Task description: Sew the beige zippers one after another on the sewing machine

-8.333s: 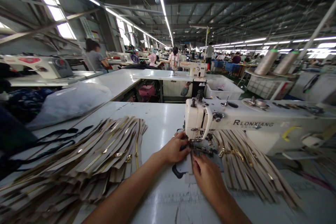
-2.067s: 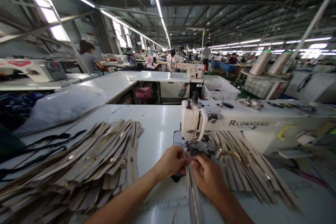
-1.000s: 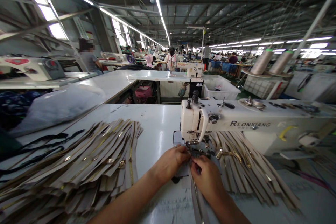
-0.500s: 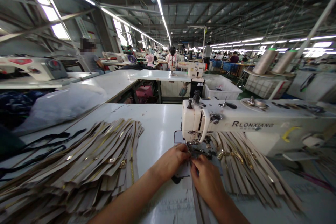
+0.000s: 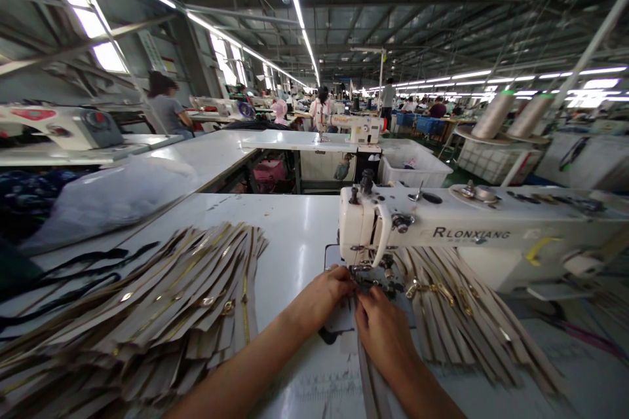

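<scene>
A white sewing machine stands at the right of the white table. Both hands are close together at its needle area. The fingers of my left hand are pinched on the end of a grey zipper strip by the presser foot. My right hand grips the same strip, which hangs down toward the front edge. A large pile of grey zipper strips with gold teeth and pulls lies at the left. More strips lie fanned out right of my hands.
Dark straps and a translucent plastic bag lie at the left. Beyond the table are a white bin, another sewing machine and thread cones. A person in grey sits at the back left.
Both hands remain at the needle area, with hardly any shift. The person at the back left has turned the head slightly. The whole view has shifted very slightly.
</scene>
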A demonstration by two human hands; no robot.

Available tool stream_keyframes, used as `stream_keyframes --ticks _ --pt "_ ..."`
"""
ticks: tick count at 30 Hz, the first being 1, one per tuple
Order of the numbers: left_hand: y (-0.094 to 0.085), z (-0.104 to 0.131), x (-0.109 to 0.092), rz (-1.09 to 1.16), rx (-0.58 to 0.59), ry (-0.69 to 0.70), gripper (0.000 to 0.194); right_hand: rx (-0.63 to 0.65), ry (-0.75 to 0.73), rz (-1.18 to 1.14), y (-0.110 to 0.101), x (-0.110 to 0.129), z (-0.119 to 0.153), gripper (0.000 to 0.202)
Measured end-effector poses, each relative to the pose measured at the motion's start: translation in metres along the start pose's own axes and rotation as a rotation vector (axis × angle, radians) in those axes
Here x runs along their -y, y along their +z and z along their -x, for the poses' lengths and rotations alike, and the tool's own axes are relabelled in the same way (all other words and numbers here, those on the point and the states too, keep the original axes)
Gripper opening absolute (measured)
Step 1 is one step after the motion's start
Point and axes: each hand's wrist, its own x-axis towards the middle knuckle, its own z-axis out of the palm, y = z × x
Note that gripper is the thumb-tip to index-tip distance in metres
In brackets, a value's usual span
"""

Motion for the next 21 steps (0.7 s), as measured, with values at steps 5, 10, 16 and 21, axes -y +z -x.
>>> stream_keyframes --ticks 5,10,16,21 --pt "-0.003 -0.001 -0.003 -0.020 0.012 -0.003 0.021 0.000 0.008 0.011 -0.001 0.001 0.000 0.023" --pt "-0.009 0.003 -0.012 -0.060 0.026 -0.048 0.023 0.027 0.028 0.008 -0.003 0.001 -0.001 0.021" --pt "-0.005 0.004 -0.009 -0.046 -0.009 -0.066 0.019 -0.032 0.041 -0.067 -0.001 -0.002 -0.001 0.018" --pt "-0.003 0.002 -0.006 -0.031 -0.019 -0.077 0.020 -0.021 0.038 -0.068 -0.001 -0.002 -0.002 0.020"
